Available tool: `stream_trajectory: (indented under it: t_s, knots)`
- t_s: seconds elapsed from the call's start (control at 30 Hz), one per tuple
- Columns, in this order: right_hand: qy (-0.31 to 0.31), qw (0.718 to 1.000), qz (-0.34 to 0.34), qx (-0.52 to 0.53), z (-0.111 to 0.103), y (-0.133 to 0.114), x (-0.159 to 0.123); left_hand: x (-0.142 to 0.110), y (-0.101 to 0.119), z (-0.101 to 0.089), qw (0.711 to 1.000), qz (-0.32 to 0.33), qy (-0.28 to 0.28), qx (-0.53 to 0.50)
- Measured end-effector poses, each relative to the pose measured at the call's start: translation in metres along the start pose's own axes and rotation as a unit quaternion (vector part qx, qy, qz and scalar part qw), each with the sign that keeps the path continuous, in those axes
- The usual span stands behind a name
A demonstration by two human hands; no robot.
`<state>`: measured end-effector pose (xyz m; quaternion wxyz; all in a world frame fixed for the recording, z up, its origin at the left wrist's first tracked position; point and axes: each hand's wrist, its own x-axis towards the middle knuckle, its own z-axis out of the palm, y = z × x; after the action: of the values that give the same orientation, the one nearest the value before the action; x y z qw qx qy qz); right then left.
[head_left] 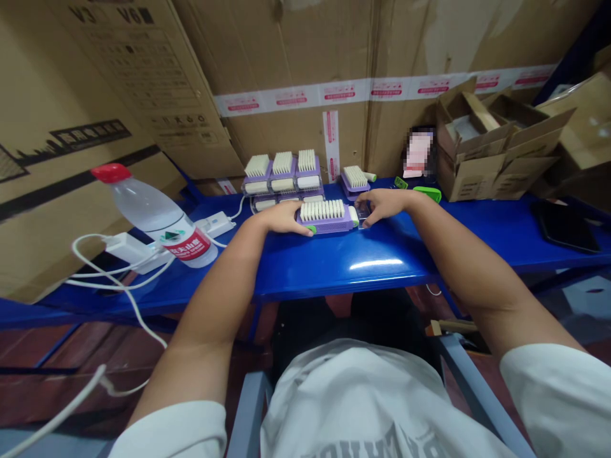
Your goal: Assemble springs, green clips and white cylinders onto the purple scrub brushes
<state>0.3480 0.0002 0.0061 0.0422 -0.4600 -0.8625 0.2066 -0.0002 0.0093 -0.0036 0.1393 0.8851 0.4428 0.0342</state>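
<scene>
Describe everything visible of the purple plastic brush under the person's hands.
The rectangular purple plastic brush lies flat on a glossy blue metal shelf, running lengthwise along it, with dense cream bristles facing up. A green piece shows at its left end and a cream block at its right. The person's left hand rests on the left end; the right hand sits just past the right end, over a small clear piece.
</scene>
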Motion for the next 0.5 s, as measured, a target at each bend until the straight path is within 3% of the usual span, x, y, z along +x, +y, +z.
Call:
stream_trajectory:
  t_s: [0.5]
  knots:
    - [0.001,1.0,0.004,0.006,-0.001,-0.0032,-0.0014,-0.0015,-0.0038,-0.0026,1.0,-0.004,-0.004,-0.012]
